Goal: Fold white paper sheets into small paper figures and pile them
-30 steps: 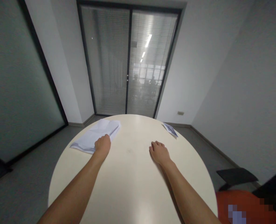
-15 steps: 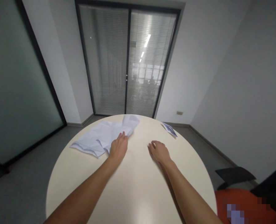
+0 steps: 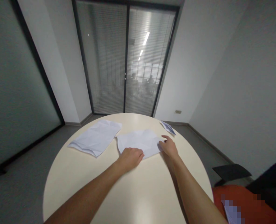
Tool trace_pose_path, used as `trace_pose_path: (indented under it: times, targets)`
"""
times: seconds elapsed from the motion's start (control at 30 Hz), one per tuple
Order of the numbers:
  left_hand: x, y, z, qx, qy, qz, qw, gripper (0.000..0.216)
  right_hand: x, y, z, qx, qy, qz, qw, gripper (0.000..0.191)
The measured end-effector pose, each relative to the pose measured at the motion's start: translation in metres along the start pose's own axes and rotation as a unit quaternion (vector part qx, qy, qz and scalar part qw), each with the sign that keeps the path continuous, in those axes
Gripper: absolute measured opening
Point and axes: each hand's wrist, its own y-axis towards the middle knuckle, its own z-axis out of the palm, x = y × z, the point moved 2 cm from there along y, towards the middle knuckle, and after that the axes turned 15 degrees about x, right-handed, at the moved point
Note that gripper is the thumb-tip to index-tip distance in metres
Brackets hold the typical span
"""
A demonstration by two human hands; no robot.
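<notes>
A creased white sheet of paper lies on the round table in front of me. My left hand is at its near edge, fingers together and curled over the paper. At the sheet's right edge is my right hand, its thumb on the paper and its index finger stretched out above. The grip of its other fingers is partly hidden. To the left rests more creased white paper, with layered edges along its near side.
A small folded paper stands near the far right rim of the pale round table. An orange chair with a black armrest is at the right. Beyond the table are glass doors with blinds.
My left hand has drawn one sheet rightward and nearer, off the paper at left, to the table's middle. My right hand has shifted slightly right and now meets the sheet's edge.
</notes>
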Motion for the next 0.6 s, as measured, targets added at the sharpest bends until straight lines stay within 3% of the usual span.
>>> trace_pose_path:
  times: [0.1,0.17,0.27,0.33,0.4,0.5,0.6]
  targets:
    - [0.012,0.001,0.005,-0.026,-0.008,-0.062,0.998,0.035,-0.002,-0.006,-0.007,0.042,-0.024,0.03,0.998,0.05]
    - [0.021,0.001,0.011,-0.055,0.007,-0.111,0.992,0.056,0.0,-0.013,-0.012,0.046,-0.067,0.054,0.995,0.05]
    - [0.027,0.001,0.02,-0.011,-0.013,-0.133,0.991,0.078,0.011,-0.024,-0.016,0.001,-0.137,0.056,0.989,0.052]
    - [0.025,0.0,0.023,0.017,-0.029,-0.122,0.992,0.086,0.026,-0.032,-0.014,-0.05,-0.17,0.0,0.984,0.049]
    - [0.018,-0.002,0.021,0.028,-0.034,-0.1,0.994,0.094,0.043,-0.04,-0.006,-0.059,-0.162,-0.09,0.981,0.045]
    - [0.007,-0.004,0.015,0.017,-0.02,-0.071,0.997,0.09,0.064,-0.051,0.018,-0.007,-0.137,-0.203,0.97,0.041]
    - [0.001,-0.005,0.007,-0.013,0.002,-0.075,0.997,0.06,0.074,-0.06,0.042,0.063,-0.165,-0.242,0.954,0.04]
